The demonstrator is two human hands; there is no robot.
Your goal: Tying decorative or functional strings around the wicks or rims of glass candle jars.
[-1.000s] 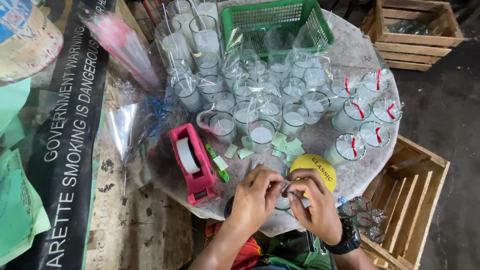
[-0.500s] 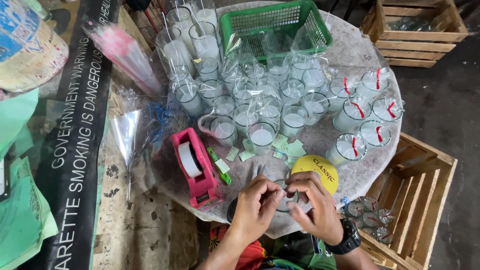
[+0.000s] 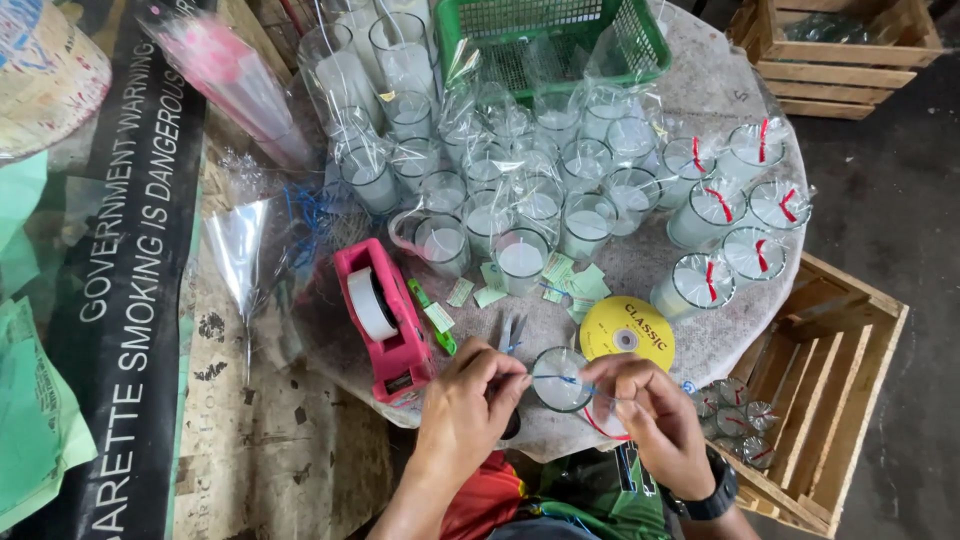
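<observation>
A small glass candle [image 3: 558, 378] in clear wrap stands at the near edge of the round table [image 3: 700, 95]. My left hand [image 3: 468, 400] and my right hand [image 3: 652, 412] sit on either side of it. Each pinches one end of a thin blue string [image 3: 560, 379] stretched across the top of the glass. A red ribbon [image 3: 598, 426] curls under my right hand. Blue-handled scissors [image 3: 511, 331] lie just beyond my left hand. A yellow disc [image 3: 627, 332] lies beyond my right hand.
A pink tape dispenser [image 3: 385, 320] and a green cutter [image 3: 432, 318] lie to the left. Several glass candles [image 3: 523, 262] fill the middle, some tied with red ribbon [image 3: 705, 280] at right. A green basket [image 3: 550, 40] is at the back. Wooden crates [image 3: 830, 330] stand at right.
My hands were close together over the glass; now they have drawn apart to its sides with the blue string stretched between them, and the glass top is uncovered.
</observation>
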